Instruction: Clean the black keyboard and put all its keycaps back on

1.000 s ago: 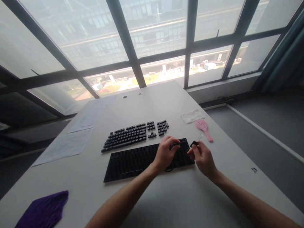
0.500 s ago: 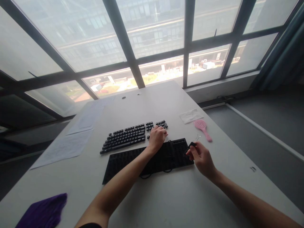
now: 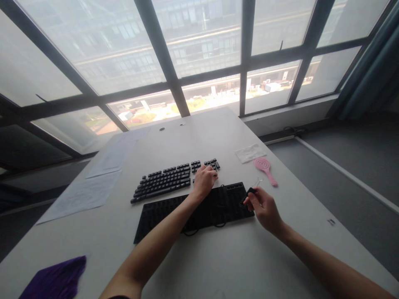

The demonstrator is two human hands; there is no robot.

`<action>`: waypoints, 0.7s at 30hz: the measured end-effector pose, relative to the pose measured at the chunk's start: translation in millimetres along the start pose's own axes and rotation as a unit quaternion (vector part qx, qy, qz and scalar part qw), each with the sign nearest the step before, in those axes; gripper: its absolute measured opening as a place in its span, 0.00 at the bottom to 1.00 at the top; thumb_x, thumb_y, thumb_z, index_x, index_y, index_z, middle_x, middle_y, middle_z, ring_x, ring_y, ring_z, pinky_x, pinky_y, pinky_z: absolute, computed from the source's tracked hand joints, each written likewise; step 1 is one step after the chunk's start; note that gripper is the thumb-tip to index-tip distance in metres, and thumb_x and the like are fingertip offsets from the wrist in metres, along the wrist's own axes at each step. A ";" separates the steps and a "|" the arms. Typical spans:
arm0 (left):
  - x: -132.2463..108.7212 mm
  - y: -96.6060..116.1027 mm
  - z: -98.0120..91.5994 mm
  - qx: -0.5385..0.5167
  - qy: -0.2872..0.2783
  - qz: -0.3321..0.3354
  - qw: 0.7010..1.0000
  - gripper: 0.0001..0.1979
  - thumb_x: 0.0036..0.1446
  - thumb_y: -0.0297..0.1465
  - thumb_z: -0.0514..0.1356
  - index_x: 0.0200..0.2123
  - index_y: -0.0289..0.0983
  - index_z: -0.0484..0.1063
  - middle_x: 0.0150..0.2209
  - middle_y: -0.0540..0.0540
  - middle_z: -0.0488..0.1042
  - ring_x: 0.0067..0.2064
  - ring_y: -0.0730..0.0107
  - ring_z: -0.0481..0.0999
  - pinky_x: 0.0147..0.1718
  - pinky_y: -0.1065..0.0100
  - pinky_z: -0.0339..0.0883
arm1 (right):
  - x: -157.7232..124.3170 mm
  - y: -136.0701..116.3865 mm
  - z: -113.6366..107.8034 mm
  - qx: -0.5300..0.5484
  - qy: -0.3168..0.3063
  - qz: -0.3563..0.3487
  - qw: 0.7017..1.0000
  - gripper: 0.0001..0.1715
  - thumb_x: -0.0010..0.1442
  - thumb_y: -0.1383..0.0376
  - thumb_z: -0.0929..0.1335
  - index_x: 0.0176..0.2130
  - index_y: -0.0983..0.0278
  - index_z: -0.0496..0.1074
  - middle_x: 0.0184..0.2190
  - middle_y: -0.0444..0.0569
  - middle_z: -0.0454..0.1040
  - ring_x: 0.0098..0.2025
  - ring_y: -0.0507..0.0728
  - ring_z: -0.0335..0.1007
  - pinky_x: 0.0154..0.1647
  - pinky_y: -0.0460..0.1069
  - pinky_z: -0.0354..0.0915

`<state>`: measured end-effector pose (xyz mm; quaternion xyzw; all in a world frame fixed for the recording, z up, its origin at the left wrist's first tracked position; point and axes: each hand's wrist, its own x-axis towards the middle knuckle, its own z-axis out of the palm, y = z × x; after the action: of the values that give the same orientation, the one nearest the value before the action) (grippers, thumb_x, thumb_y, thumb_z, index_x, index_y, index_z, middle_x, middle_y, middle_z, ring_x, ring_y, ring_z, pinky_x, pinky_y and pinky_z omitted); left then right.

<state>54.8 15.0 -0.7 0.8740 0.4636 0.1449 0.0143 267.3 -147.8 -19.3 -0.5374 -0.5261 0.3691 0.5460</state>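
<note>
A black keyboard base (image 3: 215,207) with its keycaps off lies before me, its cable showing at the near edge. Behind it the loose black keycaps (image 3: 165,180) are laid out in keyboard order. My left hand (image 3: 204,181) reaches across the base to the number-pad keycaps, fingers curled and closed; what they pinch is hidden. Over the base's right end, my right hand (image 3: 263,207) is closed on a keycap puller (image 3: 251,191), a small black handle with thin wire loops pointing away from me. Its lower end is dark against the base.
Right of the keycaps lie a pink hairbrush (image 3: 264,169) and a white tissue packet (image 3: 250,153). White paper sheets (image 3: 84,193) cover part of the table's left side, and a purple cloth (image 3: 56,279) lies near left. Windows border the table's far end.
My left hand has shifted very slightly left and down over the number-pad keycaps. My right hand keeps its grip on the keycap puller, almost unmoved.
</note>
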 end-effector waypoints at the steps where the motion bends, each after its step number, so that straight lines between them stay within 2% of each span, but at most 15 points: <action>1: 0.3 -0.2 0.5 0.000 -0.001 0.003 1.000 0.04 0.60 0.31 0.66 0.36 0.41 0.83 0.40 0.43 0.79 0.46 0.55 0.70 0.48 0.56 0.64 | 0.1 -0.3 0.0 0.000 -0.001 0.000 1.000 0.17 0.69 0.51 0.64 0.37 0.61 0.67 0.27 0.47 0.77 0.24 0.54 0.70 0.26 0.47 0.68; 6: 1.1 -0.5 4.3 -0.020 0.017 0.013 1.000 0.05 0.61 0.31 0.65 0.36 0.41 0.83 0.39 0.43 0.80 0.45 0.56 0.71 0.47 0.57 0.63 | 0.9 -0.1 0.1 0.001 0.001 0.000 1.000 0.18 0.69 0.50 0.64 0.37 0.61 0.67 0.27 0.47 0.77 0.24 0.54 0.70 0.26 0.48 0.68; 16: 2.6 -1.6 5.3 -0.031 0.029 -0.016 0.999 0.03 0.58 0.30 0.67 0.34 0.40 0.83 0.40 0.44 0.79 0.46 0.57 0.71 0.49 0.58 0.64 | 1.5 0.8 -0.5 -0.005 0.001 0.001 1.000 0.20 0.68 0.49 0.64 0.35 0.61 0.67 0.27 0.48 0.78 0.24 0.54 0.70 0.26 0.47 0.69; 21: 3.4 -3.8 4.9 -0.041 0.048 -0.022 0.998 0.02 0.56 0.30 0.69 0.34 0.40 0.82 0.41 0.45 0.78 0.47 0.57 0.71 0.49 0.58 0.65 | 2.9 -2.2 -1.7 0.021 0.028 0.000 0.999 0.19 0.67 0.50 0.66 0.42 0.63 0.72 0.27 0.46 0.76 0.26 0.55 0.72 0.27 0.48 0.71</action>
<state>54.9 20.5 -5.2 0.8545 0.4763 0.2052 0.0306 269.1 -145.7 -16.5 -0.5356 -0.5029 0.3649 0.5719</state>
